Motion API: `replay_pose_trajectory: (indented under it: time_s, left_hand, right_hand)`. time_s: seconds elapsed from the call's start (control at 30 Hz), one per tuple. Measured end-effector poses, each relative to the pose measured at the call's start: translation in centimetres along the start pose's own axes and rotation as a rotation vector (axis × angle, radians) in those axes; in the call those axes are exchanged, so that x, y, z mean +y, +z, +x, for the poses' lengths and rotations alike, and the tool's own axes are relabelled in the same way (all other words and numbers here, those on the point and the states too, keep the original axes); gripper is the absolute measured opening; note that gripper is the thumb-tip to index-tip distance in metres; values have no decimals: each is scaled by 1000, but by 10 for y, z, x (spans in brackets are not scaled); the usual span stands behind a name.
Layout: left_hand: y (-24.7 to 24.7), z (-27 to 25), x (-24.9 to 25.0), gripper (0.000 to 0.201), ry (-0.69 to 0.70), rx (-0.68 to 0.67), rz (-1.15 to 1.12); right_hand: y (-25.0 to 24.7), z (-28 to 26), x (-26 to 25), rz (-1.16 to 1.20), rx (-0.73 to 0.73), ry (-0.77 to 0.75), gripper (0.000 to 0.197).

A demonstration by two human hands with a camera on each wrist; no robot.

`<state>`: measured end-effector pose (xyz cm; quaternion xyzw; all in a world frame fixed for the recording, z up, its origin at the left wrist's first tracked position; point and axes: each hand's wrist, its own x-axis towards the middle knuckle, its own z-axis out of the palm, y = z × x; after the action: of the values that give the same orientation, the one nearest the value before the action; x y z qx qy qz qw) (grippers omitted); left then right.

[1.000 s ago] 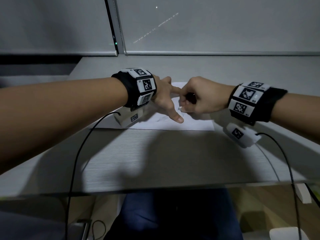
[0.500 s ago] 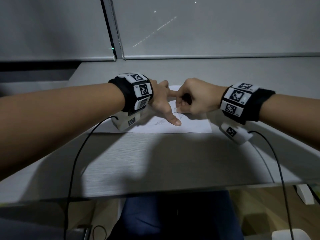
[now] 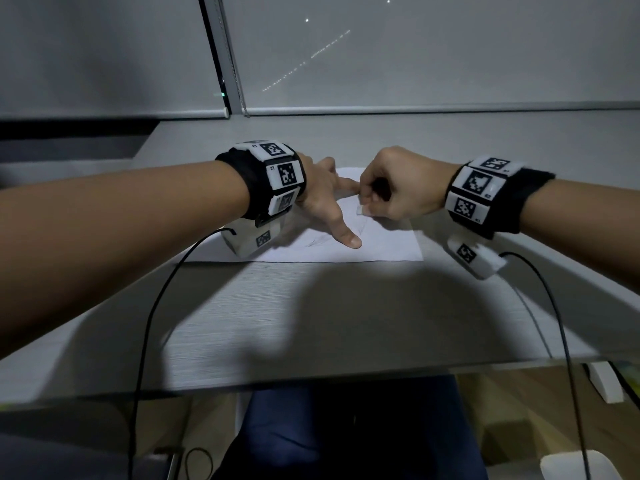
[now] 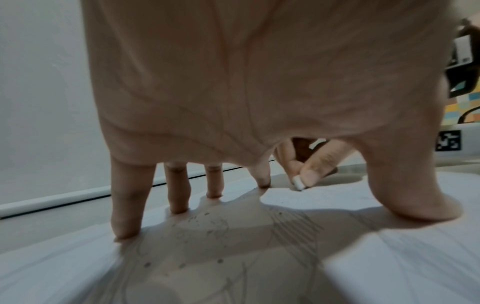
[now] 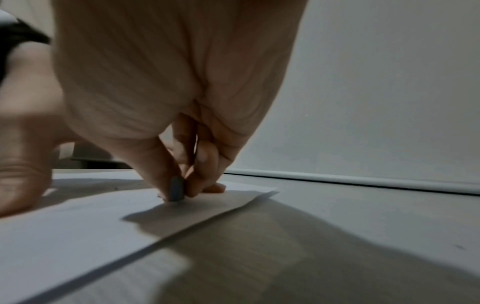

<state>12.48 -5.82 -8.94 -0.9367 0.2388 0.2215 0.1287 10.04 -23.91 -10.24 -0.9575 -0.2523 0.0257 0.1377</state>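
A white sheet of paper with a faint pencil sketch lies on the grey desk. My left hand is spread on the sheet, its straight fingers and thumb pressing the paper down. Just to its right, my right hand pinches a small pale eraser between thumb and fingers. The eraser touches the paper near its far edge, and small crumbs lie beside it. In the left wrist view the eraser shows beyond my index finger.
A lowered grey blind closes off the back of the desk. Black cables run from both wrist cameras over the desk's front edge. Dark trousers and a wooden floor show below the edge.
My right hand has made small shifts left and right with the eraser on the paper. My left hand has stayed planted on the sheet.
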Motion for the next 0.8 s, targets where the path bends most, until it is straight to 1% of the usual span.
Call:
replay_pose_trajectory:
  time_s: [0.1,0.17,0.27,0.33,0.5,0.6,0.73,0.8]
  left_hand:
    - [-1,-2,1,126,-3,-3,-1]
    - [-1,-2,2,129,5,-5,11]
    - [-1,-2,1,126,12,-13,10]
    - [-1,-1,1,127,13,-13,12]
    - [-2,-2,2,129,3,-13,12]
    - [-2,-2,1,127,8,-18,3]
    - [-1,0,1,124,14,-17,-2]
    - [-1,0,1,125,13,-10,11]
  right_hand:
    - [1,1,1,-40,34,36,12]
    - [5,-6,-5,-25,30,6,12]
    - [7,-18,-13,28,-35,-60,11]
    - [3,-15,-7,29,-44,-37,12]
    - [-2,1,7,-60,39,57,13]
    - [3,-9,0,-41,45,32,15]
    - [6,-21,-11,7,-33,-58,14]
    - [3,-16,-4,11,-8,-25,15]
